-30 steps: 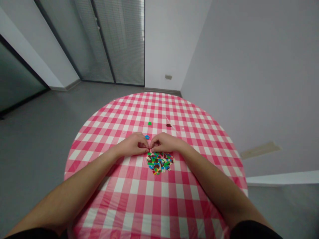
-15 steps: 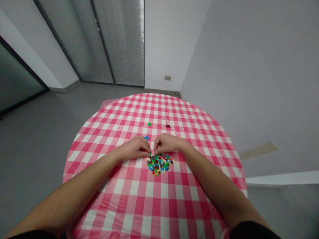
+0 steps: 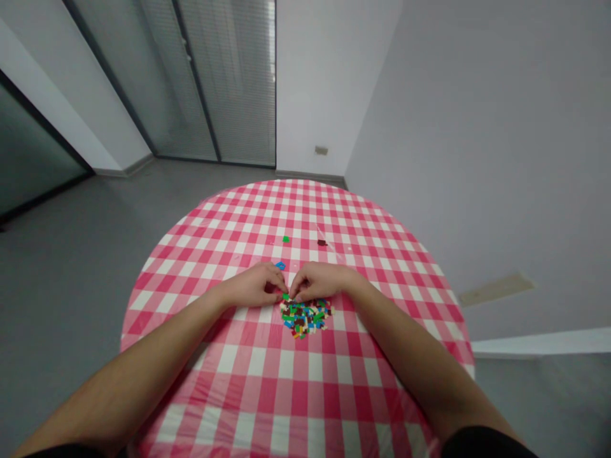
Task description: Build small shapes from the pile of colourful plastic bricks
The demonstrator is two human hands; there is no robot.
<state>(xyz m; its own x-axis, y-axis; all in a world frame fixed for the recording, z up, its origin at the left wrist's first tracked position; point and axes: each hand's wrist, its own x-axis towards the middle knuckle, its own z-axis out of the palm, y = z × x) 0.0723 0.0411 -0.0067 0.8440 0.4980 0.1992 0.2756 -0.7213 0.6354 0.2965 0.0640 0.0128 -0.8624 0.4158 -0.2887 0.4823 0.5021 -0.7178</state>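
A heap of small toy building bricks (image 3: 305, 318) in green, blue, brown, white, red and yellow lies on the checked tablecloth. At the heap's far left edge my left hand (image 3: 255, 284) is closed in a pinch, with a small green brick (image 3: 286, 296) at its fingertips. My right hand (image 3: 322, 280) curls over the far side of the heap, thumb and forefinger drawn together close to the left fingertips. Whatever those right fingers hold is too small to make out. Just beyond my left knuckles sits a small group of blue bricks (image 3: 280, 266).
Farther back on the round table (image 3: 229, 356) lie a green group of bricks (image 3: 286, 239) and a brown group (image 3: 322, 242). A glass partition (image 3: 229, 83) with blinds stands behind the table, and a plain wall (image 3: 477, 127) rises on the right.
My right fingers have shifted slightly nearer and lower over the heap's far edge. The green brick at my left fingertips shows more clearly now. The separate brick groups keep their places.
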